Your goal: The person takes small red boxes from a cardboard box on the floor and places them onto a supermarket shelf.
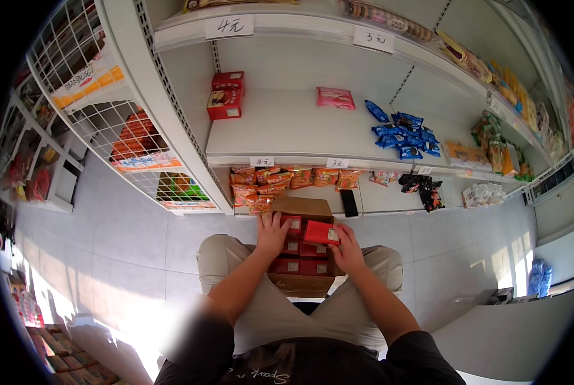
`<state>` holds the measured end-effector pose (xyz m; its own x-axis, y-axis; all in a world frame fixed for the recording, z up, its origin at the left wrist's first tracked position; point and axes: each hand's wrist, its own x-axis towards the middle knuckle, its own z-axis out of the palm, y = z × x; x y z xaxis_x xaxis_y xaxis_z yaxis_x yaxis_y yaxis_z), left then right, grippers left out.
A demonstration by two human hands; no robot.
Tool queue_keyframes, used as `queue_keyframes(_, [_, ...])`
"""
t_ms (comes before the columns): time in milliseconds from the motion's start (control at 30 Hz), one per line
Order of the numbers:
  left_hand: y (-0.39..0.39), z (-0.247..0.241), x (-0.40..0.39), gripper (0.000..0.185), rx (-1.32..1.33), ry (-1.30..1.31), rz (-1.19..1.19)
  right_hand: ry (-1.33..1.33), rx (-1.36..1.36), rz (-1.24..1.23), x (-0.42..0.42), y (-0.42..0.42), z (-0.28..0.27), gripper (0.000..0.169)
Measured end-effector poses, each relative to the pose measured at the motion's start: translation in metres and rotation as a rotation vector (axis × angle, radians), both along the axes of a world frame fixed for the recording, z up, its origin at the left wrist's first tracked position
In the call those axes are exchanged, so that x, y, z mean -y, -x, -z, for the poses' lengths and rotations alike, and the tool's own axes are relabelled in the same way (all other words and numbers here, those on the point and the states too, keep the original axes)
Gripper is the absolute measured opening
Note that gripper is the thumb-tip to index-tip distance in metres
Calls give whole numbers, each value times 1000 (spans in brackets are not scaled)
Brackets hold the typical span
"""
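Note:
An open cardboard carton (299, 284) stands between my knees in front of the shelf, its flaps folded out. Several red boxes (291, 265) with white labels are packed in rows inside it. My right hand (348, 248) grips one red box (319, 232) by its right end, raised and tilted above the others. On the carton's left edge lies my left hand (271, 235), its fingers reaching over the rim beside the upper left red box (295, 224). Two more red boxes (225, 103) are at the left end of the middle shelf (287, 132).
The middle shelf also bears a pink packet (336, 98) and several blue packets (403, 134). Below are orange snack bags (272, 185), a dark phone-like slab (349, 203) and black packets (426, 190). A white wire rack (137, 139) borders the left side.

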<state>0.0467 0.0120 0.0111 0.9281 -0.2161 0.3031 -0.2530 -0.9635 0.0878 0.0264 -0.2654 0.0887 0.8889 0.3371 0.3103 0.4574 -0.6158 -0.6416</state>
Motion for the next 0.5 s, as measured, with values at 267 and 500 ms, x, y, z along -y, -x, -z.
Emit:
queue_keyframes(267, [1, -11, 2, 61, -176, 163, -52, 57, -58, -55, -14, -3, 11, 56])
queue_keyframes(500, [-8, -5, -8, 100, -527, 597, -329, 212, 38, 110, -13, -22, 40, 47])
